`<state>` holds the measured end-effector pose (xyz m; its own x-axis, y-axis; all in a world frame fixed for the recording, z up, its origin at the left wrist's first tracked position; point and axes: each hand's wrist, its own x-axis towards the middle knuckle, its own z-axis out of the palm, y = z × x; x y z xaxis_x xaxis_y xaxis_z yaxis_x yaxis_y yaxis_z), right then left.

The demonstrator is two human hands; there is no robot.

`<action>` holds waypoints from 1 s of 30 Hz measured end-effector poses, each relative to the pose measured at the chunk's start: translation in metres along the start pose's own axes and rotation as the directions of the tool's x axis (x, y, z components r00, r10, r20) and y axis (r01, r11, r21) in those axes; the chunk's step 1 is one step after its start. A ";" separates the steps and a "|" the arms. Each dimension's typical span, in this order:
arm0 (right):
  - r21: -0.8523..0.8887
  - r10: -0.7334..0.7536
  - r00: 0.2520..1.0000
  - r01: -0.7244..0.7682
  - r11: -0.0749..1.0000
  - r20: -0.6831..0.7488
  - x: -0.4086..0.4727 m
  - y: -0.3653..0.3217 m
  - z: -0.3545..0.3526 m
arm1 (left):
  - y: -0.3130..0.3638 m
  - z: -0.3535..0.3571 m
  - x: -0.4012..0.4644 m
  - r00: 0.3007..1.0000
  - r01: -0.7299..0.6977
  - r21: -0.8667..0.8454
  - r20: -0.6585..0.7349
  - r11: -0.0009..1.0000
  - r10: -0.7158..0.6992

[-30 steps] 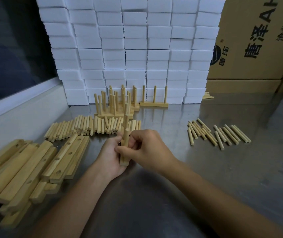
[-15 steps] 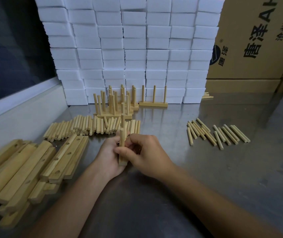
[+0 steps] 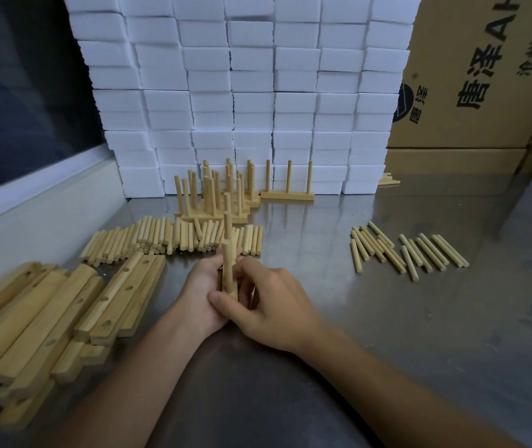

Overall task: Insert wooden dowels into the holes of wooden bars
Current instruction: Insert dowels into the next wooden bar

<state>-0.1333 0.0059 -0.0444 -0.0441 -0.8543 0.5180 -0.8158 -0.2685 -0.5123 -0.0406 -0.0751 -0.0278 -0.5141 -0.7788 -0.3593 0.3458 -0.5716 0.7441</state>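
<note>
Hands — left hand (image 3: 201, 294), right hand (image 3: 269, 310) — together, clasping one bar (image 3: 230, 291) with upright dowels (image 3: 227, 253).

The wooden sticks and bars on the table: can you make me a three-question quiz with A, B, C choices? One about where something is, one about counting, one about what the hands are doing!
1. Where is the pile of drilled bars?
A. left of the hands
B. on the boxes
C. far right

2. How many dowels stand in the lone finished bar?
A. one
B. three
C. six

3. What are the hands doing?
A. resting flat
B. gripping a bar with dowels
C. lifting foam

Answers: 1 A, it lies at the table's left. 2 B, three upright pegs. 3 B, left hand and right hand close around the held bar.
</note>
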 end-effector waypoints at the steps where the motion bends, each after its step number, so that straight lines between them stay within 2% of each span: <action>1: 0.003 0.006 1.000 -0.006 1.000 0.004 0.000 0.000 0.000 | 0.000 0.000 0.000 1.000 0.000 0.003 0.002 1.000 0.000; 7: -0.003 0.028 1.000 -0.028 1.000 0.015 0.000 0.000 0.001 | -0.001 -0.002 -0.003 1.000 -0.010 0.022 0.010 1.000 0.010; 12: -0.052 0.064 0.995 -0.068 0.996 -0.083 0.000 0.004 0.004 | -0.001 -0.002 -0.001 0.999 -0.016 -0.009 0.035 1.000 0.016; 17: 0.036 0.243 0.943 -0.242 0.970 -0.227 0.002 0.012 0.002 | -0.003 0.000 0.006 0.998 -0.052 -0.131 0.015 0.990 0.054; 20: 0.129 0.345 0.905 -0.322 0.938 -0.248 0.005 0.017 -0.001 | -0.004 0.001 0.009 0.993 -0.116 -0.244 0.010 0.963 0.122; 22: 0.158 0.382 0.893 -0.352 0.923 -0.239 0.007 0.019 -0.003 | -0.006 0.000 0.012 0.989 -0.143 -0.255 0.006 0.956 0.150; 30: 0.096 0.364 0.903 -0.351 0.931 -0.228 0.011 0.028 -0.007 | -0.009 -0.002 0.015 0.975 -0.217 -0.181 0.001 0.959 0.221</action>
<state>-0.1609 -0.0073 -0.0482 -0.4687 -0.7674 0.4376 -0.6891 0.0076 -0.7247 -0.0497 -0.0824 -0.0410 -0.4260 -0.8854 -0.1857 0.5852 -0.4262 0.6899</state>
